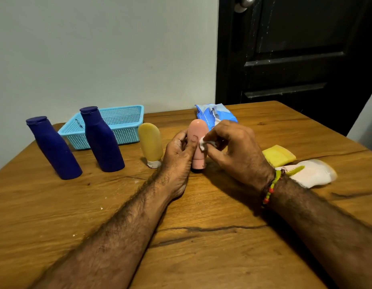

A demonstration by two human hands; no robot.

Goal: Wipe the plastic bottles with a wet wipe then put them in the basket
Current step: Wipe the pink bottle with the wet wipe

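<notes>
- The pink bottle (198, 142) stands cap-down on the wooden table (201, 236), near the table's middle. The left hand (178, 151) holds it from the left side, fingers curled around the body and the thumb on its front.
- The right hand (235, 151) pinches a small folded wet wipe (202, 143) and presses it on the right side of the pink bottle.
- To do this step well, I think the left hand should keep the bottle steady and turn it little by little, so the wipe passes over all sides, also the rounded top and the part near the cap.
- Just left of the pink bottle stands one yellow bottle (150, 143), also cap-down, not touching it.
- Further left are two dark blue bottles (102, 140), both upright. So I count four bottles in all.
- Behind the blue bottles is one light blue basket (126, 122); no bottle shows inside it.
- Behind the pink bottle lies one blue wipes pack (214, 113).
- To the right of the pink bottle lie one yellow flat thing (278, 155) and one whitish flat thing (314, 173); I cannot tell what they are.
</notes>
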